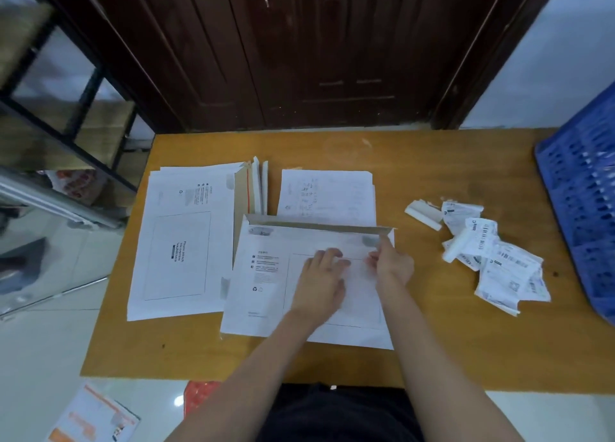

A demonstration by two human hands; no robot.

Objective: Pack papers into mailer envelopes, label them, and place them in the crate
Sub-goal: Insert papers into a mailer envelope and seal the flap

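A white mailer envelope [266, 285] lies flat on the wooden table [432, 341] in front of me, its cardboard flap [316, 224] folded up along the far edge. My left hand [321, 282] lies flat on the envelope's middle with straight fingers. My right hand [392, 263] is just to its right, fingers curled; whether it pinches anything is unclear. A stack of white mailers [179, 242] lies to the left. A pile of printed papers [327, 192] sits behind the envelope. Shipping labels [499, 265] and peeled backing strips lie in a heap to the right. The blue crate [585, 208] stands at the right edge.
A dark wooden door [299, 49] stands behind the table. A black metal shelf [66, 115] is at the left. Printed sheets [96, 418] and a red packet [199, 395] lie on the tiled floor near the table's front edge.
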